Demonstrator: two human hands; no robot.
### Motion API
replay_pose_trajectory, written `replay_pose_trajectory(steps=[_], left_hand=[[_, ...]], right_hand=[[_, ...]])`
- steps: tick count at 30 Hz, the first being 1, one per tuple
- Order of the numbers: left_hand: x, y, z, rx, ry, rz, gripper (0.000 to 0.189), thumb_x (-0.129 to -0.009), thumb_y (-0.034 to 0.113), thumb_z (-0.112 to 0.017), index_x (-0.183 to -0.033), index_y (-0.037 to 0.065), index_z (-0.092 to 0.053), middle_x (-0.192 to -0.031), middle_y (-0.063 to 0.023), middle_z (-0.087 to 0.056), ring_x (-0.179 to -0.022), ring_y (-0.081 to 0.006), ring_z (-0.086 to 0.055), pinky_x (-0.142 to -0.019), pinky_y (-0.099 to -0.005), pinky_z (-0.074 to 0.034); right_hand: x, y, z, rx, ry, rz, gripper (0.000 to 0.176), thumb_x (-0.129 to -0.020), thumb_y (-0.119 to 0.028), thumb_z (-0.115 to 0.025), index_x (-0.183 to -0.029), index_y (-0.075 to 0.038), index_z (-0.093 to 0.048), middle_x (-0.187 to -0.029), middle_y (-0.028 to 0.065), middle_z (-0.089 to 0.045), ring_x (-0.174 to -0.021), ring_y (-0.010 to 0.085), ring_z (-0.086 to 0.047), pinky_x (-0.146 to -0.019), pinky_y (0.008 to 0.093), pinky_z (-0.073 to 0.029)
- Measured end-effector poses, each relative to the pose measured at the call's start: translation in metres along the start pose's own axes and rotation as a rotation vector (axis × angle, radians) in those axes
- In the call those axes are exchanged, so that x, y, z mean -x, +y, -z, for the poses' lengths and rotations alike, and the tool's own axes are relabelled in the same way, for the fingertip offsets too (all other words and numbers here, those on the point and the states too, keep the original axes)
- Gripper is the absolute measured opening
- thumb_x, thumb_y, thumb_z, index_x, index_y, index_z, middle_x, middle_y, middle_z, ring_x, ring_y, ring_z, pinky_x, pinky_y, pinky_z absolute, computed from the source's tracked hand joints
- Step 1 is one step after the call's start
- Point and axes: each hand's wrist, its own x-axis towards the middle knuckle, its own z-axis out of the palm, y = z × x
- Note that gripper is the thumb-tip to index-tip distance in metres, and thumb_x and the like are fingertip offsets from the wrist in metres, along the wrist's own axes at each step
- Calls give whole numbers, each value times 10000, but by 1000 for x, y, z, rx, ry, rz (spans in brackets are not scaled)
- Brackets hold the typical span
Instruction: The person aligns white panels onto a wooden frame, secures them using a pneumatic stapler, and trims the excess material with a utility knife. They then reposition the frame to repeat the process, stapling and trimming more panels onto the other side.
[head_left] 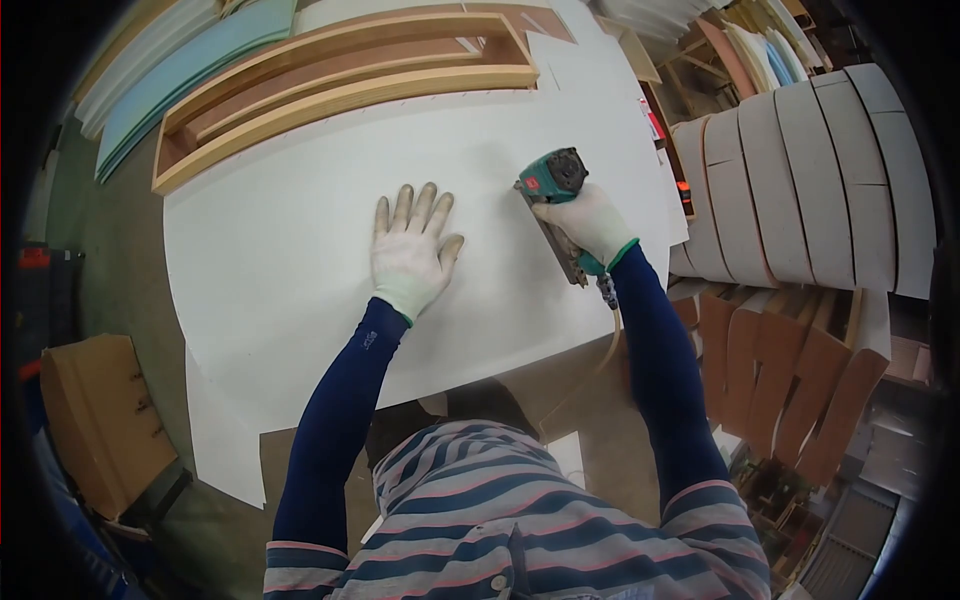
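My left hand (410, 250), in a white glove with soiled fingertips, lies flat on a large white panel (300, 280), its fingers spread. Gripped in my gloved right hand (595, 225) is a green pneumatic nail gun (548, 178), held over the right part of the panel. Its dark magazine (555, 240) points back toward me. An air hose (614, 340) runs from the fitting at the handle down past the panel's near edge. Beyond both hands, a long wooden frame (350, 100) rests along the far side of the panel.
Large pale curved panels (780, 190) stand at the right, above a row of brown boards (770, 360). Light-blue sheets (190, 80) are stacked at the far left. A cardboard box (105, 420) sits low on the left. The panel's near edge lies just before my body.
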Motion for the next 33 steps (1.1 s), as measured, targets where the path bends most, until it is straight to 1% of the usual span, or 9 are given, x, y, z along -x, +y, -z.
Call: replay_pose_trajectory(steps=[5,7,10,12,14,15,17,25,33], left_hand=[[27,-21,15,-1,-8,64,631,-950,425,-600,-1486,109,-493,-1534,-126,-483,-1431,-384,-412,-1206,-581,-238],[33,-26,19,-2,-7,72,629,-949,422,-603,-1486,111,-494,-1534,-124,-484,-1432,-382,-412,-1207,-578,-240],[39,-32,22,14,-7,70,629,-948,417,-608,-1486,112,-494,-1535,-122,-484,-1434,-379,-411,-1208,-573,-244],[40,-36,24,26,3,67,630,-948,415,-610,-1487,111,-493,-1537,-122,-483,-1435,-378,-410,-1208,-571,-247],[42,-36,25,16,39,64,607,-928,413,-632,-1449,115,-539,-1504,-102,-520,-1415,-350,-437,-1204,-562,-260],[43,-39,26,14,49,66,607,-928,413,-632,-1449,115,-539,-1504,-102,-520,-1415,-350,-437,-1204,-562,-260],[55,-50,30,44,55,91,604,-927,409,-633,-1448,116,-540,-1501,-101,-523,-1410,-351,-443,-1203,-561,-261],[88,-83,56,-38,-20,184,639,-952,421,-606,-1503,125,-474,-1544,-107,-480,-1444,-366,-404,-1216,-564,-238],[130,-143,87,-158,17,309,664,-963,449,-592,-1524,123,-450,-1567,-116,-451,-1456,-381,-382,-1220,-577,-213]], right_hand=[[21,-34,-13,-35,3,76,431,-755,-368,-771,-917,30,-732,-718,171,-700,-682,279,-701,-688,383,-552],[21,-46,-20,-5,-101,13,431,-751,-360,-771,-933,29,-729,-734,174,-705,-701,281,-704,-704,385,-553],[12,-39,-43,43,-18,105,422,-752,-358,-768,-927,25,-727,-737,173,-705,-700,286,-700,-703,390,-553],[11,-44,-44,56,-50,68,421,-757,-361,-762,-924,23,-725,-743,175,-705,-704,296,-697,-707,393,-553],[20,-54,-43,31,-35,67,262,-821,-242,-765,-836,12,-700,-613,66,-637,-485,150,-581,-499,340,-469],[21,-56,-43,35,-32,75,262,-821,-242,-765,-836,12,-700,-613,66,-637,-485,150,-581,-499,340,-469],[21,-58,-51,34,-23,115,421,-767,-367,-757,-931,19,-722,-737,166,-700,-647,290,-683,-680,387,-553],[30,-75,-84,101,-66,100,421,-769,-360,-759,-932,27,-730,-750,172,-703,-700,283,-697,-700,383,-551],[37,-118,-112,137,-84,199,440,-759,-361,-771,-992,11,-736,-844,207,-728,-816,349,-714,-786,413,-555]])
